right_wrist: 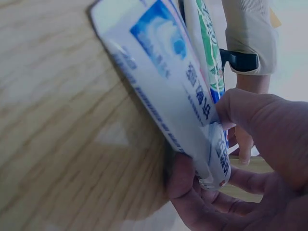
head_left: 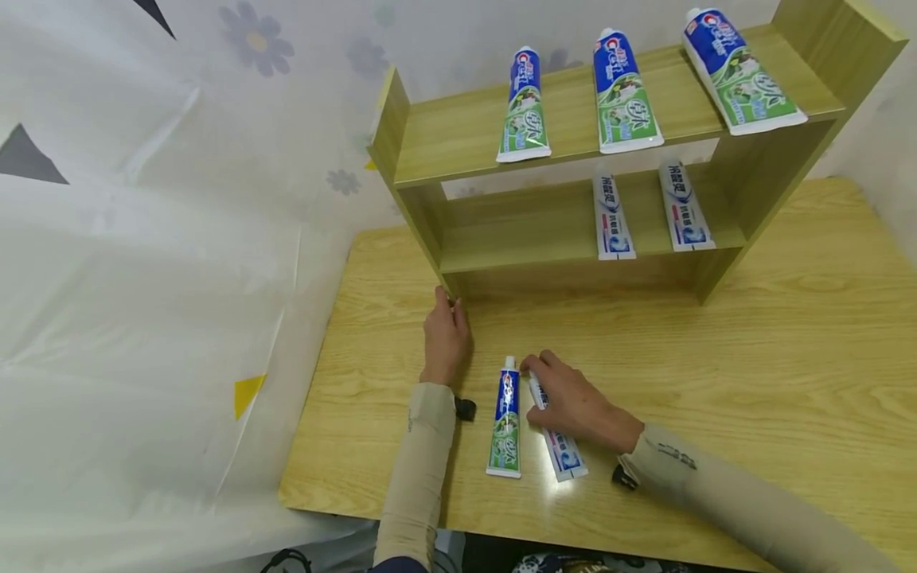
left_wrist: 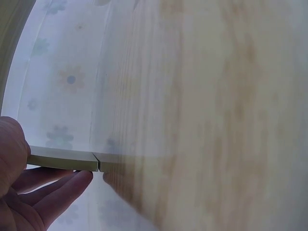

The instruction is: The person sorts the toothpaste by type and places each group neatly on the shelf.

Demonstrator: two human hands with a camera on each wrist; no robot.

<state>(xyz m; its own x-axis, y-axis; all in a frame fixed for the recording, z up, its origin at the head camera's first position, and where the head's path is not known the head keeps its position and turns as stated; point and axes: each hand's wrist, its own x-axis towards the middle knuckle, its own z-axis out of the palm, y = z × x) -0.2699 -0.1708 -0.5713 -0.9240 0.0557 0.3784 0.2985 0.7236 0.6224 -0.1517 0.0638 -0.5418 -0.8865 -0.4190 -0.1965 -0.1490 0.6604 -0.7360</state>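
Note:
My left hand (head_left: 446, 338) is at the lower front corner of the wooden shelf (head_left: 430, 227). In the left wrist view its thumb and fingers (left_wrist: 60, 195) pinch the edge of a board (left_wrist: 62, 161). On the table, my right hand (head_left: 579, 403) grips a white toothpaste tube (head_left: 564, 457) near its cap end. The right wrist view shows thumb and fingers round that tube (right_wrist: 166, 72), its printed face partly covered by the hand. Just left of it lies a blue and green toothpaste tube (head_left: 505, 422), cap pointing toward the shelf, with neither hand touching it.
Three blue and green toothpaste tubes, one at the middle (head_left: 626, 95), lie on the upper shelf board. Two white tubes (head_left: 612, 219) lie on the lower board, toward its right side. The table's front edge (head_left: 344, 513) runs below the arms. A pale wall covering (head_left: 143, 318) hangs at left.

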